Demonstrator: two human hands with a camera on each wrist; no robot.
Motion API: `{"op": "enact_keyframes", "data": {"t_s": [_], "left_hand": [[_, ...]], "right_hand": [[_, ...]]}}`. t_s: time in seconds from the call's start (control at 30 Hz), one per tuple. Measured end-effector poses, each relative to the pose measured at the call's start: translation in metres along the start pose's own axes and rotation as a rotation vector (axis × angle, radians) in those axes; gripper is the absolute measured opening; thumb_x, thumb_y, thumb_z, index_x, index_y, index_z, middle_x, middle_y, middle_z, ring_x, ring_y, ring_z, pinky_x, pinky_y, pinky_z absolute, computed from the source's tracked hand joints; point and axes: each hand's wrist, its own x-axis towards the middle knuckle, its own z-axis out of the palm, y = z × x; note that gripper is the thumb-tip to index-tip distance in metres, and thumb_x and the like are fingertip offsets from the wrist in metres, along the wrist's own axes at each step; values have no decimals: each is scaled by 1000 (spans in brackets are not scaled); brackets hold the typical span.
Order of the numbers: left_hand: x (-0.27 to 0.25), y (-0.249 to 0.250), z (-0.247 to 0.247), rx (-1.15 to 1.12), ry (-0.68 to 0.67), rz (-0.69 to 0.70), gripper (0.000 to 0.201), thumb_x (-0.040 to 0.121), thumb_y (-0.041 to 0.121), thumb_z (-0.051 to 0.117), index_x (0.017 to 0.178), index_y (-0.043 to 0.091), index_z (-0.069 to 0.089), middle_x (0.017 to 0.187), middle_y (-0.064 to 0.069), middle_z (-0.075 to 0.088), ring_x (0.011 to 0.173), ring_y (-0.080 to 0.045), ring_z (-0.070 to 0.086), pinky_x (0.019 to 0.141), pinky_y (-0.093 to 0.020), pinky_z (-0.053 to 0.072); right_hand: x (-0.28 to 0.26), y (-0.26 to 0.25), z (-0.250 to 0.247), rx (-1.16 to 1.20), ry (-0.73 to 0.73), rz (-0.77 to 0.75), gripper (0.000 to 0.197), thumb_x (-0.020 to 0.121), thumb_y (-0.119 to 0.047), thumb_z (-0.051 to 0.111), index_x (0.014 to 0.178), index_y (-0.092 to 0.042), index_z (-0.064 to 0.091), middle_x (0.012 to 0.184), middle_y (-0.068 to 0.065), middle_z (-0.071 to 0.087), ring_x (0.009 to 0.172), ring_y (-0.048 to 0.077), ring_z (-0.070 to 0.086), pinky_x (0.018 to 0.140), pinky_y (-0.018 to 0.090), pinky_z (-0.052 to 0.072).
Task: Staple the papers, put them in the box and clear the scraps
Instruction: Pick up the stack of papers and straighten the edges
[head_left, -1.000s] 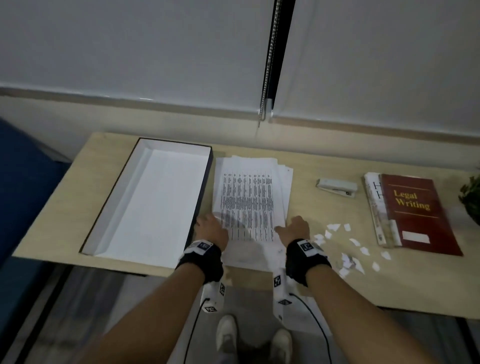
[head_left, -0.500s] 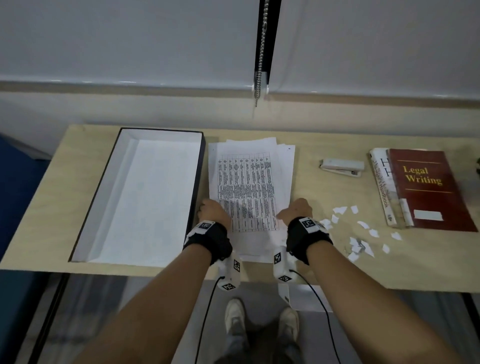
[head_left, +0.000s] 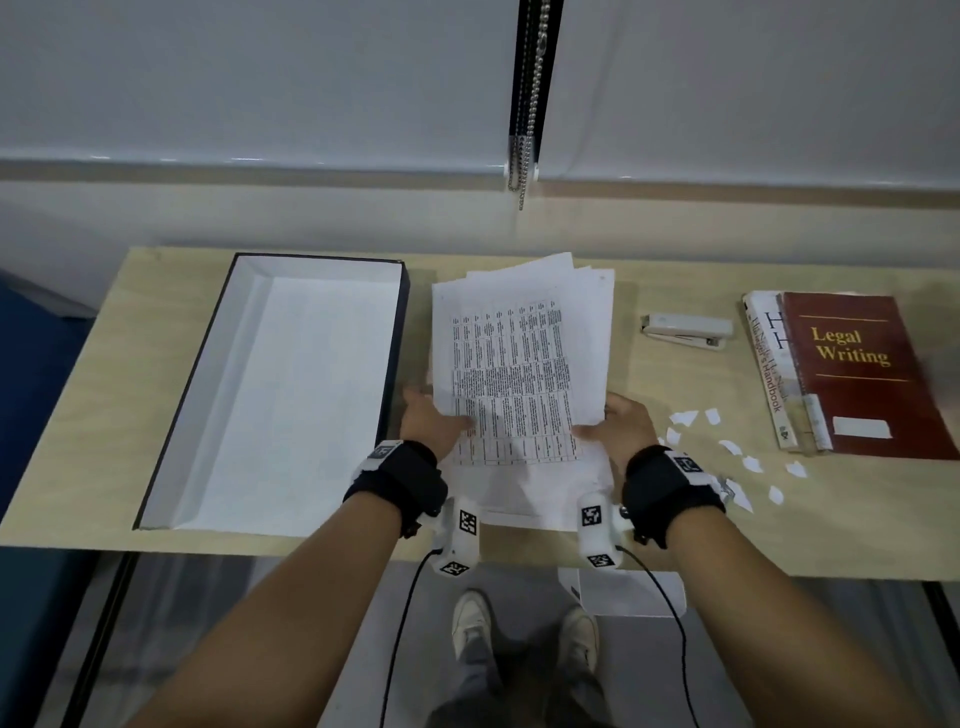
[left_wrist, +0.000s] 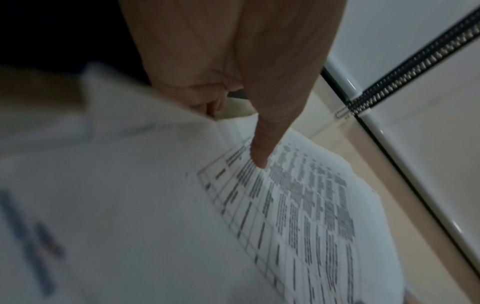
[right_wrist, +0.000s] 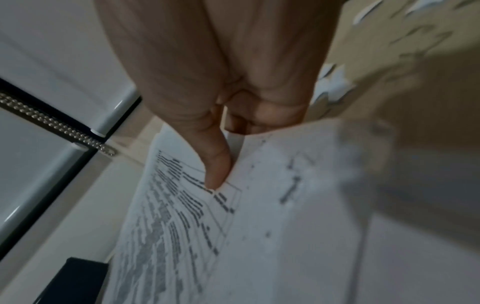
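Observation:
A loose stack of printed papers (head_left: 519, 364) is raised off the wooden table (head_left: 104, 384), its sheets fanned at the far end. My left hand (head_left: 434, 421) grips its left edge, thumb on top of the printed sheet (left_wrist: 298, 195). My right hand (head_left: 618, 423) grips the right edge, thumb pressed on the top page (right_wrist: 182, 205). Left of the papers lies an open white box (head_left: 291, 395) with a dark rim. A white stapler (head_left: 685, 330) lies to the right. Several white paper scraps (head_left: 737, 457) are scattered near my right wrist.
Two books, the top one a red one titled Legal Writing (head_left: 857, 374), lie at the right end of the table. A bead chain (head_left: 527, 135) hangs from the blinds behind. One sheet (head_left: 530, 499) stays flat under the lifted stack. My feet show below the table edge.
Both hands, which lay beside the flat papers, now grip the stack's edges and have lifted it off the table. The head view has tilted downward.

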Motion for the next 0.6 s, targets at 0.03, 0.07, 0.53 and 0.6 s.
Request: {"op": "enact_keyframes", "data": {"t_s": [0.03,0.07,0.53,0.6], "left_hand": [[0,0,-3,-62,-18,13,82,79,17,77,140,3,24,128,-13,53,107,-27,54,90,-34,47],[1,1,-6,-110,-37,28,85,80,22,77,142,5,22,120,-9,55,103,-26,54,91,-36,49],[-54,108,-60,-497,-33,504,30,77,2,75,106,2,69,95,-1,76,91,-15,73,86,-37,59],[-71,128,-69,-546,-24,602,28,78,-3,72,106,1,68,79,12,77,80,-2,73,72,-20,60]], "right_hand": [[-3,0,-7,23,-13,-22,44,70,18,69,100,-13,71,98,5,73,95,24,68,86,33,53],[-8,-2,-13,39,-35,-47,44,70,18,69,96,-17,70,94,1,73,91,21,68,83,30,52],[-43,-70,-29,211,-39,-369,25,82,2,68,97,-17,70,82,-14,76,78,0,72,68,17,57],[-47,-92,-28,168,16,-500,21,83,-5,69,100,-17,71,91,-13,73,81,-6,69,74,14,55]]}}
